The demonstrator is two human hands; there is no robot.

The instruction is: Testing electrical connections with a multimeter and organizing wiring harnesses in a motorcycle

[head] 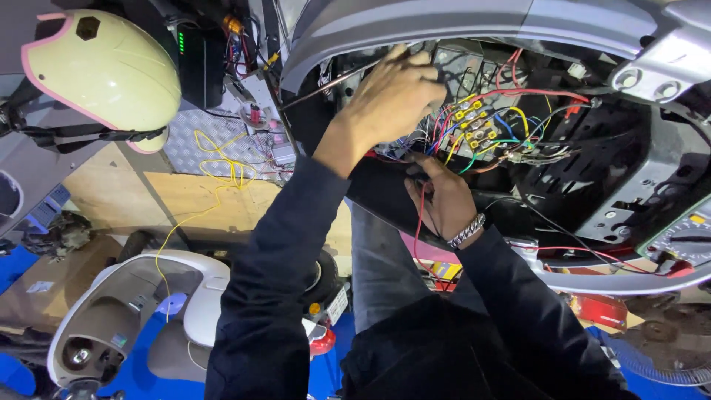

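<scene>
An opened scooter body with a grey panel shows a tangle of coloured wires and a yellow connector block. My left hand reaches into the opening. Its fingers are curled into the wires just left of the connector block, and what they pinch is hidden. Below it, my right hand, with a metal bracelet on the wrist, is closed around a thin red wire that trails down past the wrist. Both arms wear dark sleeves.
A multimeter with red leads lies at the right edge. At upper left hangs a cream helmet with pink trim, beside a black box with green lights. A yellow wire loops down to a white scooter cowl.
</scene>
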